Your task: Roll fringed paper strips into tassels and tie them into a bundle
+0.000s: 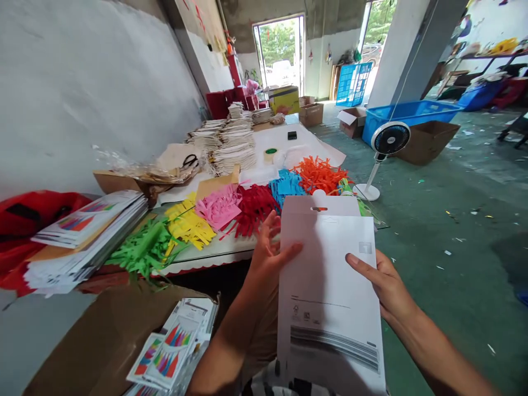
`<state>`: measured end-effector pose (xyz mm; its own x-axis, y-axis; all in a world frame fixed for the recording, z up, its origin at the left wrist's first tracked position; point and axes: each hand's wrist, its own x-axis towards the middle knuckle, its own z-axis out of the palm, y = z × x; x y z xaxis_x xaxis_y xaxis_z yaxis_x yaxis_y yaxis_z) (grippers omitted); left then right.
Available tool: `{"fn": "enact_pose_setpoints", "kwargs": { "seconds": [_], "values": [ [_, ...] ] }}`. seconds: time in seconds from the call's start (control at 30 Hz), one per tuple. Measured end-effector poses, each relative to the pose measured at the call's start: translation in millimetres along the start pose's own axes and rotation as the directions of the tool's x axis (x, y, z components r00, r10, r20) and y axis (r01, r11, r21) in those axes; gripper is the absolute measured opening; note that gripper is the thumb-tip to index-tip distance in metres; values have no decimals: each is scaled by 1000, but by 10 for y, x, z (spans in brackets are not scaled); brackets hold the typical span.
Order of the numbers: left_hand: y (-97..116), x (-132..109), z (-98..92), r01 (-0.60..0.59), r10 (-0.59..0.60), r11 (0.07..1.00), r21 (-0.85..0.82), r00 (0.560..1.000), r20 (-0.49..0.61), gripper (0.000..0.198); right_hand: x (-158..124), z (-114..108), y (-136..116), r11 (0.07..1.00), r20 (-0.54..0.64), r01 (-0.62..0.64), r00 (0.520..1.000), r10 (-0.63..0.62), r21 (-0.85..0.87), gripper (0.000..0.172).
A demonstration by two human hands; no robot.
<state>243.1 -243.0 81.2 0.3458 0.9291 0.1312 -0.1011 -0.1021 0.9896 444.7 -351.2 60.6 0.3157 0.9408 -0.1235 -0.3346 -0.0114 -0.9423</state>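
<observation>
I hold a white flat paper package [330,291] upright in front of me, its back with small print and a hang-hole tab at the top facing me. My left hand [268,256] grips its left edge, thumb on the front and fingers behind. My right hand [381,283] holds the right edge with the thumb laid across the face. Beyond the package, piles of cut paper fringe lie in a row on the table [218,250]: green [142,250], yellow [187,223], pink [218,206], red [253,206], blue [286,184] and orange [319,173].
A stack of printed packages [82,236] sits at the left, more lie in a cardboard box [173,352] below. Stacks of white paper [233,143] and scissors [190,160] are farther back. A standing fan [385,148], blue tubs [412,113] and boxes stand on the green floor to the right.
</observation>
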Motion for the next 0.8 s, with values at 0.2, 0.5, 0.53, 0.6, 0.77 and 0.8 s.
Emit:
{"fn": "enact_pose_setpoints", "kwargs": {
  "seconds": [0.2,0.5,0.53,0.6,0.77,0.8],
  "values": [
    [-7,-134,156,411,-326,816,-408,908,263,48,32,-236,159,820,26,389,908,-418,-420,51],
    [-165,-153,136,458,-377,813,-361,885,275,47,136,-114,-144,-159,498,563,523,-692,-811,41],
    [-185,-122,120,453,-370,824,-341,885,283,47,168,-77,-147,-166,504,555,537,-676,-815,37],
    [-209,-54,80,435,-353,853,-289,888,296,46,236,-29,-185,-97,492,567,602,-629,-818,24],
    [-205,122,-31,351,-291,921,-167,908,301,45,409,-22,-502,230,507,572,813,-287,-787,13],
    [-204,155,-48,334,-278,931,-148,910,306,44,445,-26,-571,279,514,553,833,-203,-785,13]
  ]
}}
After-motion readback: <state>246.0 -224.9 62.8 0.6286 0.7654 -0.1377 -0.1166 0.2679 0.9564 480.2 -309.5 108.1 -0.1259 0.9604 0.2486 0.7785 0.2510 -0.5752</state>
